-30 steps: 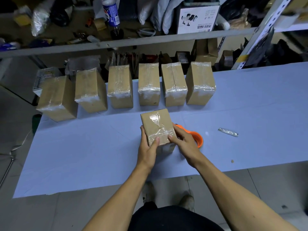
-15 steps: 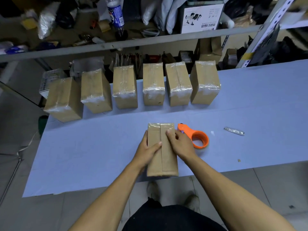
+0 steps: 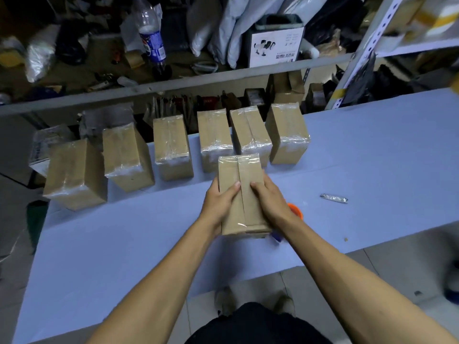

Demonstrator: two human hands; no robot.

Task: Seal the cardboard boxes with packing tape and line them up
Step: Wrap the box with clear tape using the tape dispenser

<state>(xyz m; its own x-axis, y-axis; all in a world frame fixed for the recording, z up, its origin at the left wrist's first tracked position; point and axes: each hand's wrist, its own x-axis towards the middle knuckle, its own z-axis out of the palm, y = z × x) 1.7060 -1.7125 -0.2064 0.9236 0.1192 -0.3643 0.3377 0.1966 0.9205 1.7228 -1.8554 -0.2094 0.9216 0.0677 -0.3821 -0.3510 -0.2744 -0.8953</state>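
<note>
— Head view: where's your box?

— Your left hand (image 3: 219, 203) and right hand (image 3: 269, 203) clamp the cardboard box (image 3: 242, 194) by its sides, thumbs on top along the seam, over the table (image 3: 124, 244), just in front of the row of taped boxes (image 3: 171, 145).

— Risk?

— The centre flaps look untaped. Squeeze unevenly and they may spring open; the orange tape dispenser (image 3: 295, 211) sits hidden behind your right wrist.

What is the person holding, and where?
A cardboard box, held by its two long sides: left hand on one, right hand on the other, thumbs on top.
</note>
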